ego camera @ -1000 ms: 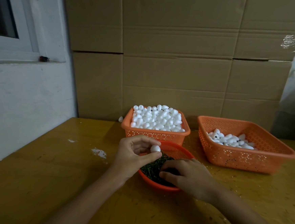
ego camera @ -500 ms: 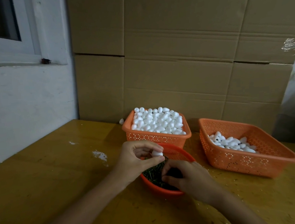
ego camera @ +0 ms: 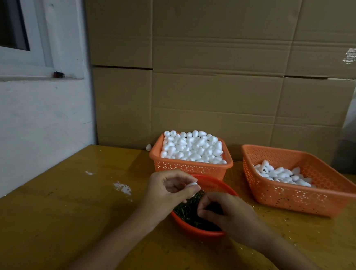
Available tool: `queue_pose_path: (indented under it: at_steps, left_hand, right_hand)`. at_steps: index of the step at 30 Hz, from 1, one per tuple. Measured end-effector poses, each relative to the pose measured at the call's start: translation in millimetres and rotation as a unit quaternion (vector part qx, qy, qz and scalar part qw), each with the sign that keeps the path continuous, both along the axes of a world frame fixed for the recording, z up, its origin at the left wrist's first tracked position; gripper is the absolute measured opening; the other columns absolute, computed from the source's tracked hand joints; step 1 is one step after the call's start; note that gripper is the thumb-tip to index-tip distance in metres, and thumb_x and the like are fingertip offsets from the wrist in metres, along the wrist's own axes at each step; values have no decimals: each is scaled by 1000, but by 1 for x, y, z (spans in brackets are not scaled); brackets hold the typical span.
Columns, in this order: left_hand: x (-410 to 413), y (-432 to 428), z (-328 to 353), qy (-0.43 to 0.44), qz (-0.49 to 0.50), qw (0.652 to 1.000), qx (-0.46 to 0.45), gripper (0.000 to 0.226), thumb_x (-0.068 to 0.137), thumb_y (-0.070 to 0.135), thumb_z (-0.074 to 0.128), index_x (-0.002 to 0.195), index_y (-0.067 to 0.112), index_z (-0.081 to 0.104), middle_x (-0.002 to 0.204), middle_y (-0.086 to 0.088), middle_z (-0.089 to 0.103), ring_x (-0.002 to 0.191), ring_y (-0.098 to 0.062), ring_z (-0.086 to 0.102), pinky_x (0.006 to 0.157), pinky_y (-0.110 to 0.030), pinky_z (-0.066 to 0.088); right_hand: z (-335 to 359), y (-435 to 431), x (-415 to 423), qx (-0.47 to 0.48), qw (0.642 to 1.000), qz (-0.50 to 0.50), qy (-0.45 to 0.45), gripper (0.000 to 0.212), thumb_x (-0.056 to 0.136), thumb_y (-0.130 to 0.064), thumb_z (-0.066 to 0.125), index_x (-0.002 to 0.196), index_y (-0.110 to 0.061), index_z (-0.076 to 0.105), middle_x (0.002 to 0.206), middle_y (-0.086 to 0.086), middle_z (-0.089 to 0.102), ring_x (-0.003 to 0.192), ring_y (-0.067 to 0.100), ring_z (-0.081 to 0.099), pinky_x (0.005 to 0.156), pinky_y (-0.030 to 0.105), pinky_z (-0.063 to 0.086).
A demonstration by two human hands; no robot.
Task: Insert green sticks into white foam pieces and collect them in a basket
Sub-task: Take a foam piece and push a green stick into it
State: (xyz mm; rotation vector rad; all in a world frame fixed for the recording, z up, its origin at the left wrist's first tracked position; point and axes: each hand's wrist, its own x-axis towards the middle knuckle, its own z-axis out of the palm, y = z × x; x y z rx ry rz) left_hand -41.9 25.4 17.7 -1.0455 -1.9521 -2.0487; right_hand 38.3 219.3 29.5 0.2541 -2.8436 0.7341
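Head view shows one white foam piece [ego camera: 192,185] pinched between the thumb and curled fingers of the left hand [ego camera: 169,193], held just above the far-left rim of the red bowl [ego camera: 216,184]. It probably sits there so a stick has only a short way to travel. The bowl holds a heap of green sticks [ego camera: 187,209]. The right hand [ego camera: 228,214] reaches into it from the near right, palm down, fingers bent toward the thumb over the sticks. Whether it has a stick pinched I cannot tell, since the sticks are too thin and dark. Both forearms come in from the near edge and meet at the bowl.

Just beyond the bowl stands the full orange basket [ego camera: 188,168], heaped with plain foam pieces [ego camera: 192,148], the supply within easy reach. To the right, apart from both, the collecting basket [ego camera: 295,198] holds a small cluster of foam pieces [ego camera: 282,174] at its far side. All of it rests on the yellow table [ego camera: 72,207].
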Motion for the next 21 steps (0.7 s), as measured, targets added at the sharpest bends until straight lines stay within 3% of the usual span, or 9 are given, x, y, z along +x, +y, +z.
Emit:
queue_pose_path:
  at_steps: [4,7,10,21]
  left_hand:
    - [0,-2,0,-14,8,1000,0,16,92,16,80,107,20,80,92,-8,78,74,-28,75,66,-32,62]
    - [1,-2,1,-19,3,1000,4,11,94,15,76,103,18,81,89,-10,78,74,-29,75,65,-33,62]
    - [2,-1,3,-28,0,1000,10,11,92,20,77,101,20,81,90,-10,78,75,-32,76,66,-36,63]
    - [3,-2,3,-43,-1,999,23,24,81,23,85,103,15,80,97,-11,78,78,-30,78,71,-31,64]
  right_hand:
    - [-5,0,-1,-2,1000,-17,18,11,101,-39,66,92,-44,62,98,-27,68,98,-3,61,86,34,51]
    - [-6,-1,-2,1,999,-26,21,5,99,-39,67,97,-43,65,99,-27,69,99,-3,62,85,32,52]
    - [-5,0,-4,4,1000,-20,8,7,98,-37,70,104,-40,72,97,-25,72,95,-3,65,83,29,54]
    - [-3,8,-5,-23,1000,0,3,23,90,-18,81,99,-38,81,96,-27,76,97,-9,68,88,18,55]
